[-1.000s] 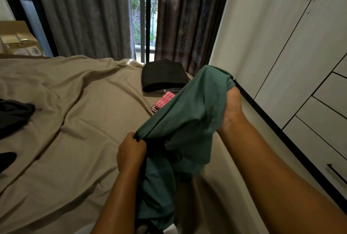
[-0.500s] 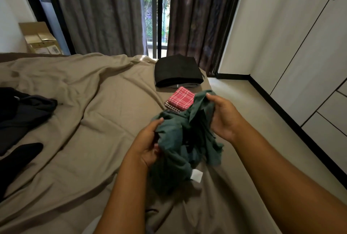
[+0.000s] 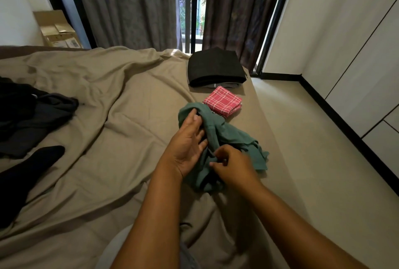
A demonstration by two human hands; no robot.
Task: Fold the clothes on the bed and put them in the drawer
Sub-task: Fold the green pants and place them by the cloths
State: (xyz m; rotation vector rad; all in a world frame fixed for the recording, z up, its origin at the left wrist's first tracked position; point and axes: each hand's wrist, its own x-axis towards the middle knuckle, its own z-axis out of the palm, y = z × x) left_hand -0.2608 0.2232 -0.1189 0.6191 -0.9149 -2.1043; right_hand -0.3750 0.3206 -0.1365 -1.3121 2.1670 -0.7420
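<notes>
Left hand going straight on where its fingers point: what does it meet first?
The green garment, bunched right at the left hand's fingertips; beyond it, probably the folded black stack, though depth is unclear.

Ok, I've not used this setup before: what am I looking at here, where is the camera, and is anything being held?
There is no machine: these are a person's two bare hands, seen from one camera worn on the head, looking forward and down. They work over a wrinkled beige bed sheet. The left hand lies with fairly straight fingers against a crumpled green fabric garment, and the right hand pinches a fold of it. Beyond it lie a folded red checked cloth and a folded black garment. At the left edge sit unfolded dark clothes.
</notes>
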